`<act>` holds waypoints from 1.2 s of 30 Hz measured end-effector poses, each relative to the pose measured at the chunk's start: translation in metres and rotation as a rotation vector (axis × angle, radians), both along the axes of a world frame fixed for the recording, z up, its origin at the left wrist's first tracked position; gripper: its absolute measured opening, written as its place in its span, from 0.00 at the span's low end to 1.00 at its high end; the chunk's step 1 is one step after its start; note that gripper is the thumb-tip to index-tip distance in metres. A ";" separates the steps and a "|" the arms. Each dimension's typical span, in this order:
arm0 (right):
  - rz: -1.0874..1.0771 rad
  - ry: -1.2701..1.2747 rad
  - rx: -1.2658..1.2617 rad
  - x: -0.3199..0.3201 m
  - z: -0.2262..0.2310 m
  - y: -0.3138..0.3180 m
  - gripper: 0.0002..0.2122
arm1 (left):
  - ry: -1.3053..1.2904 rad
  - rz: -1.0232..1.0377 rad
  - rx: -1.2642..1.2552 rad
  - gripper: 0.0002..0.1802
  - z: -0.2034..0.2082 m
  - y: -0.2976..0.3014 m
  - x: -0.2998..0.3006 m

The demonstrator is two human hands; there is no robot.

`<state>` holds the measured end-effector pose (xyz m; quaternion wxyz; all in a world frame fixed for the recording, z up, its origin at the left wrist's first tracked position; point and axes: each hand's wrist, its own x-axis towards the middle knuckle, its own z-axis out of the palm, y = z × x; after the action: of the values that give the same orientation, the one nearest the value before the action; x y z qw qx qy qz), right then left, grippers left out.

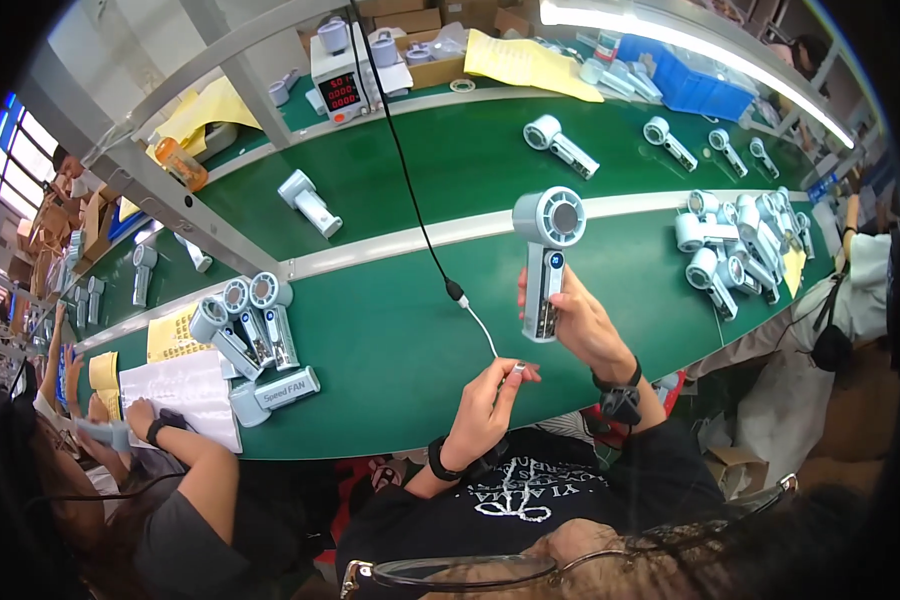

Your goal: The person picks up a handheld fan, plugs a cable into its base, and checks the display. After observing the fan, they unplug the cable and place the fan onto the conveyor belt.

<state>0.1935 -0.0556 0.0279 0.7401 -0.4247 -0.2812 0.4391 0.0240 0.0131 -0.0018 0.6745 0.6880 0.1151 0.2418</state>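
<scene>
My right hand (592, 325) is closed around the handle of a pale blue handheld fan (544, 290), held upright above the green table. The fan's round head is at the top, and a small lit display shows on its handle. Below and to the left, my left hand (480, 412) pinches the plug end of a white charging cable (483, 328). The plug is apart from the fan's base. That cable joins a black cord (410, 180) hanging down from above.
Piles of fans stand at the right (735, 245) and left (245, 320) of the green table (390, 370). Behind a metal rail, more fans lie on a green conveyor belt (430, 150). A power supply (338, 85) and a blue bin (695, 85) stand beyond. A co-worker's arm (205, 470) rests at left.
</scene>
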 end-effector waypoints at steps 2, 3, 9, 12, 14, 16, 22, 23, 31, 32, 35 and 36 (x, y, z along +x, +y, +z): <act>0.010 0.056 0.016 -0.007 -0.002 -0.001 0.26 | 0.014 -0.016 0.044 0.10 0.002 -0.003 0.002; 0.022 0.105 0.041 -0.011 -0.004 -0.002 0.27 | 0.022 -0.022 0.067 0.10 0.003 -0.005 0.003; 0.069 0.338 0.095 -0.028 -0.007 0.003 0.19 | -0.008 0.149 0.230 0.04 0.004 -0.011 0.008; -0.049 0.289 0.082 -0.038 -0.014 0.007 0.19 | 0.002 0.230 0.216 0.02 0.005 -0.012 0.007; -0.070 0.280 0.079 -0.041 -0.013 0.010 0.19 | 0.033 0.278 0.315 0.02 0.004 -0.012 0.007; -0.116 0.257 0.075 -0.043 -0.012 0.012 0.18 | 0.052 0.302 0.364 0.01 0.004 -0.011 0.007; -0.166 0.009 0.036 -0.046 -0.024 0.013 0.21 | 0.129 0.241 0.323 0.03 0.010 -0.002 0.004; -0.180 -0.082 0.030 -0.047 -0.027 0.013 0.22 | 0.151 0.218 0.307 0.03 0.009 -0.001 0.003; -0.239 -0.264 0.004 -0.054 -0.032 0.013 0.24 | 0.170 0.146 0.177 0.05 -0.001 0.002 0.001; -0.240 -0.267 0.005 -0.054 -0.031 0.013 0.23 | 0.170 0.146 0.177 0.05 -0.001 0.004 0.000; -0.224 -0.237 -0.027 -0.053 -0.029 0.011 0.23 | 0.163 0.052 0.062 0.06 -0.005 0.009 -0.001; -0.215 -0.222 -0.042 -0.053 -0.028 0.011 0.23 | 0.164 0.053 0.063 0.06 -0.006 0.010 -0.001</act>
<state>0.1401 -0.0449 -0.0002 0.7380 -0.5138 -0.3050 0.3136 0.0226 0.0228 -0.0083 0.6342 0.7230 0.1805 0.2061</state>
